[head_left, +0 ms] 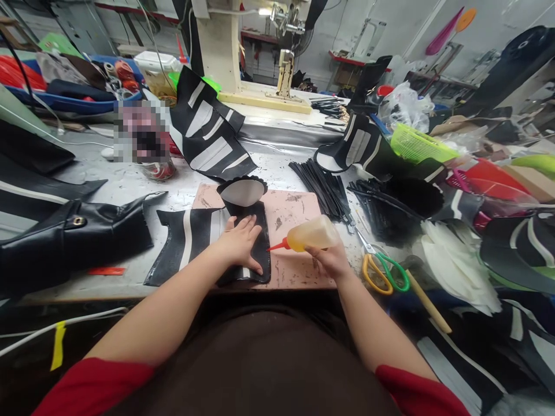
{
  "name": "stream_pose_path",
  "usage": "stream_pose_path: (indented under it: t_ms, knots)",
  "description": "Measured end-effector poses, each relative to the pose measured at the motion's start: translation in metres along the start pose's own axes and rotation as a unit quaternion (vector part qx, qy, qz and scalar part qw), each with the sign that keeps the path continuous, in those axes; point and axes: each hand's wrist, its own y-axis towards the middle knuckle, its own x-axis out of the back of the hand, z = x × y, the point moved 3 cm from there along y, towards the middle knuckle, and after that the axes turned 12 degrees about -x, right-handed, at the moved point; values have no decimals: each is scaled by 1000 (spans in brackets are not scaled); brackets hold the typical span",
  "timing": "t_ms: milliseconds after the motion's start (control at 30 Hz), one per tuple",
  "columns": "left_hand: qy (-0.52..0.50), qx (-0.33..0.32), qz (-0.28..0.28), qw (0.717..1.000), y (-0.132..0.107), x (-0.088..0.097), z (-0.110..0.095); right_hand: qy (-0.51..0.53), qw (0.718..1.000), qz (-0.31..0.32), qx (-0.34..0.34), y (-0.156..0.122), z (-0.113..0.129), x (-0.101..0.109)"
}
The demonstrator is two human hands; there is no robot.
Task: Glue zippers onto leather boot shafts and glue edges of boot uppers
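My left hand (243,242) lies spread on a black leather piece (263,254) with pale strips, pressing it against a pinkish board (295,211). A scalloped-edged part with a grey oval patch (243,192) stands at its far end. In my right hand (332,260) is a squeeze bottle (314,232) of yellowish liquid, tilted so that its red nozzle (277,245) points left. The nozzle tip is at the right edge of the leather piece; whether it touches I cannot tell.
Green-and-yellow scissors (384,268) and a wooden handle (429,300) lie right of the board. Thin black strips (323,188) are bundled behind them. More black leather pieces (212,130) lie at the back, near a sewing machine (284,75). A black leather part (78,231) sits left.
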Motion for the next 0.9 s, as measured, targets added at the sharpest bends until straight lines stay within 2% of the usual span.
stream_pose_path:
  t_ms: [133,200,367,433,600,700,800,900]
  knots:
    - [1,-3,-4,1000,0,-1,0,9,999,-46,13,4,3,-2]
    - [3,-3,-5,1000,0,-1,0,10,999,-44,2,0,0,0]
    - [8,-4,-8,1000,0,0,0,5,997,70,-27,-14,-10,3]
    - [8,-6,-8,1000,0,0,0,5,997,74,-27,-13,-12,4]
    - [3,-6,-8,1000,0,-1,1,0,999,-31,13,6,-7,2]
    - [-3,-8,-12,1000,0,-2,1,-55,991,-95,82,14,2,-5]
    - [-4,-8,-18,1000,-2,-3,1,-116,952,-191,211,12,21,-7]
    - [2,-13,-29,999,-2,3,3,-127,886,-286,343,7,45,12]
